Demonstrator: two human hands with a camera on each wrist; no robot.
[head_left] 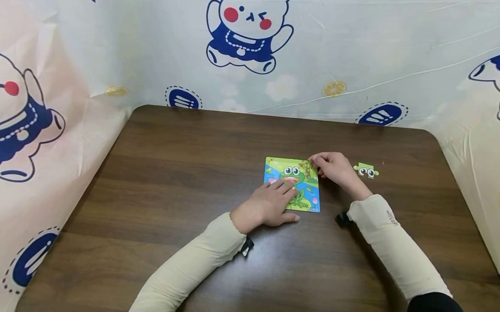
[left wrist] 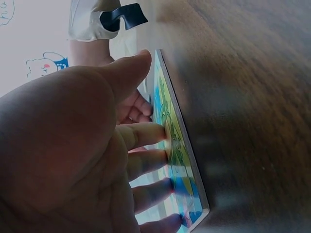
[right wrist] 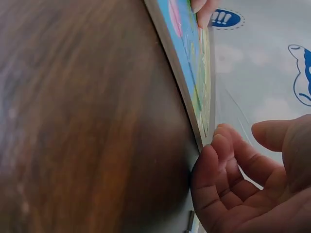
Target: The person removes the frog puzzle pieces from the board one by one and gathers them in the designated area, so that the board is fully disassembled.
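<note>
A square frog jigsaw puzzle [head_left: 304, 184] lies flat on the table, its picture green, blue and yellow. My left hand [head_left: 273, 203] rests over its lower left part with fingers spread. In the left wrist view those fingertips touch the puzzle's face [left wrist: 182, 165], and the thumb is held off it. At the far right corner is my right hand [head_left: 335, 168]. The right wrist view has its bent fingers [right wrist: 206, 167] right at the puzzle's edge [right wrist: 182, 82], with the thumb standing apart from them. One loose puzzle piece [head_left: 367, 170] with cartoon eyes lies right of that hand.
The brown wooden table [head_left: 184, 167] has rounded corners. Cloth [head_left: 147, 45] printed with cartoon figures hangs behind it and along both sides. Both forearms wear cream sleeves [head_left: 395, 236], with a small black part at each wrist.
</note>
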